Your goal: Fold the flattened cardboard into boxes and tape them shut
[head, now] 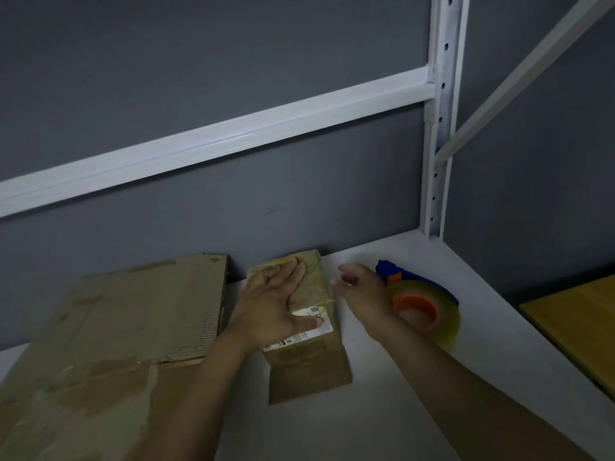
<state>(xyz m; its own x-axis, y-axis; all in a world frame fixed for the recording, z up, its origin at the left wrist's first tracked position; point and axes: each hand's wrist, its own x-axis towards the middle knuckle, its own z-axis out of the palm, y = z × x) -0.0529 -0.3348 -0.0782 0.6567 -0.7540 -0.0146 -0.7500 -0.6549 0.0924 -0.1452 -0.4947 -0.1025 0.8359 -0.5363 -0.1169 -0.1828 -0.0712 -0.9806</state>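
Note:
A small folded cardboard box [311, 364] stands on the white table [382, 420], its top covered with clear tape and a white label. My left hand [276, 307] presses flat on the box's top, fingers straight and spread. My right hand [361, 291] hovers just right of the box with fingers loosely curled, holding nothing. Behind that hand lies a tape dispenser [422, 304] with a blue handle, orange core and clear tape roll. Flattened cardboard [109, 344] lies in a pile at the left.
A grey wall with a white rail [213, 141] and a white perforated upright [439, 128] backs the table. A yellow wooden surface [579, 331] sits past the table's right edge.

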